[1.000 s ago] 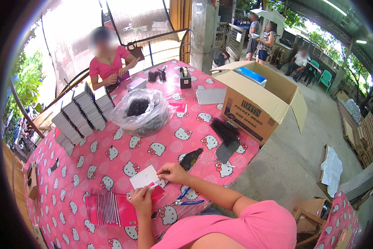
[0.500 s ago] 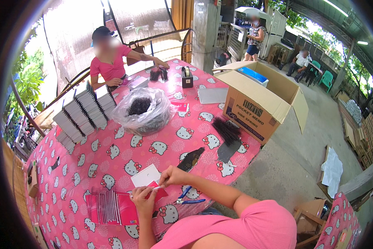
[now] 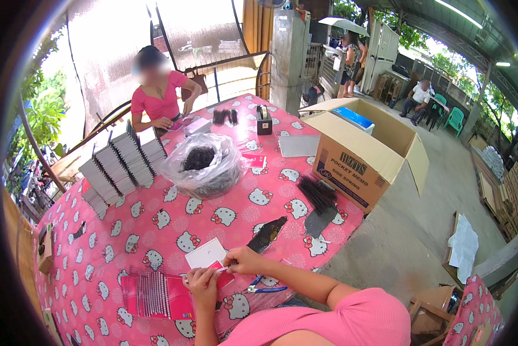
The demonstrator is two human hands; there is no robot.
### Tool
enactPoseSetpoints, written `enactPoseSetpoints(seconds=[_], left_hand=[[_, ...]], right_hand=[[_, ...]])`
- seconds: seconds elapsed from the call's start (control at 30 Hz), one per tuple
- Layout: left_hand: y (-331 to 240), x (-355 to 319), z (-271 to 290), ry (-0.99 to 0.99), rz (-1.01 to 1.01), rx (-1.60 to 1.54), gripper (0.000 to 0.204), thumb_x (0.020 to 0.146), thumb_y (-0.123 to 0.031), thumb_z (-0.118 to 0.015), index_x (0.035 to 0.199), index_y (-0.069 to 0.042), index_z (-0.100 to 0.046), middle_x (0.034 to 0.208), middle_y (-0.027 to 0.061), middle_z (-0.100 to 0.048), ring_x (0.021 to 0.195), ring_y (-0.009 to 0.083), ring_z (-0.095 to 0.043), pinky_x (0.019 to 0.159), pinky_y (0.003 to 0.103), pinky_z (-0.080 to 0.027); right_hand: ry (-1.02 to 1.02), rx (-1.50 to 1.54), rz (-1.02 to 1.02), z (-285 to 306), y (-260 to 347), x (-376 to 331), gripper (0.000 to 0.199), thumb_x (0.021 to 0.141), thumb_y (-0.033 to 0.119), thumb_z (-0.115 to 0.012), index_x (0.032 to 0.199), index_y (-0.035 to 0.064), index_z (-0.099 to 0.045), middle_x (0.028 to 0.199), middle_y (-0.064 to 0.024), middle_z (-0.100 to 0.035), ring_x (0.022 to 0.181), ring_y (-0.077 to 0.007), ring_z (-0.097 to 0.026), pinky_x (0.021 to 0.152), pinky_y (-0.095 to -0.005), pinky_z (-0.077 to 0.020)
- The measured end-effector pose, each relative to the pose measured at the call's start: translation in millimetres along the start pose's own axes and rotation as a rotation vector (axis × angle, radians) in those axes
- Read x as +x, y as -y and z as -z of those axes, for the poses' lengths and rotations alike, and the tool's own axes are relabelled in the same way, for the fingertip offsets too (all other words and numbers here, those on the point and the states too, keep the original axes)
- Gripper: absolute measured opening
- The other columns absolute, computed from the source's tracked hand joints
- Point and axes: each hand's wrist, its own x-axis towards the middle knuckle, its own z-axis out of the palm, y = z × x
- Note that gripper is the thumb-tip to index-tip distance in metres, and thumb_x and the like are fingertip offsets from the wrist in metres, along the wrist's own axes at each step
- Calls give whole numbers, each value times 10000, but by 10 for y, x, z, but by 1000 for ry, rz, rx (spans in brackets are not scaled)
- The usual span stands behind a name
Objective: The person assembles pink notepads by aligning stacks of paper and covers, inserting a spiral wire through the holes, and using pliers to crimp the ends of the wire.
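Right, we start at the fingertips: the left hand (image 3: 203, 282) has its fingers clamped on the near edge of a notepad (image 3: 207, 254), probably so it cannot slide about. Across from it, the right hand (image 3: 241, 261) has its fingers bunched at the pad's right side; whether they pinch something or merely touch, we can't tell, the spot is too small. The pad itself lies between the hands, white page away from the body, a pink cover (image 3: 225, 279) beneath the fingers. Out a little, and just left of the left hand, we have pink booklets (image 3: 161, 297) in an overlapping row, which would make each easy to pick off. Blue-handled pliers (image 3: 267, 289) rest beside the right forearm (image 3: 305, 282), handy, we'd say. Farther up the worktop (image 3: 97, 254), a bundle of black coils (image 3: 316, 195) lies by an open carton (image 3: 345, 173), and a clear bag (image 3: 172, 167) gathers loose dark coils (image 3: 199, 158) in one place. Beyond, notebook stacks (image 3: 112, 167) stand close together, presumably for steadiness, near a co-worker (image 3: 161, 99) in pink.
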Motion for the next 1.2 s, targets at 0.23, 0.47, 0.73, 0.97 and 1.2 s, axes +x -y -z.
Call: enactPoseSetpoints(seconds=[0.23,0.47,0.73,0.97,1.2], left_hand=[[14,-29,-21,17,83,2,182,677,-199,-757,837,-126,-710,810,2,-647,902,196,-539,908,398,-286],[36,-91,-37,20,103,7,234,662,-187,-764,881,-131,-702,828,0,-650,894,199,-543,882,385,-316],[-12,-50,10,81,80,11,172,697,-148,-718,865,-128,-687,813,2,-643,874,205,-534,851,395,-311],[-70,-39,3,16,27,31,168,690,-82,-678,858,-75,-686,783,56,-631,835,224,-534,795,362,-355],[-4,-62,-10,50,60,11,149,704,-118,-704,851,-101,-688,787,24,-641,832,208,-538,818,370,-333]], right_hand=[[2,-246,-98,-32,228,-53,271,806,207,-626,1035,67,-589,1017,-140,-578,903,-340,-591,755,-408,-474],[-73,-324,34,-97,226,-80,166,834,190,-596,941,70,-554,938,-108,-550,821,-333,-595,688,-425,-482],[-87,-311,-54,-159,211,-58,164,801,181,-613,888,57,-549,910,-128,-547,886,-332,-575,695,-436,-479],[-133,-331,56,-206,189,-47,137,773,142,-632,828,42,-556,871,-134,-534,818,-328,-582,670,-421,-487],[-165,-407,64,-249,239,-51,144,797,156,-613,826,31,-549,854,-127,-530,792,-333,-582,650,-422,-480]])
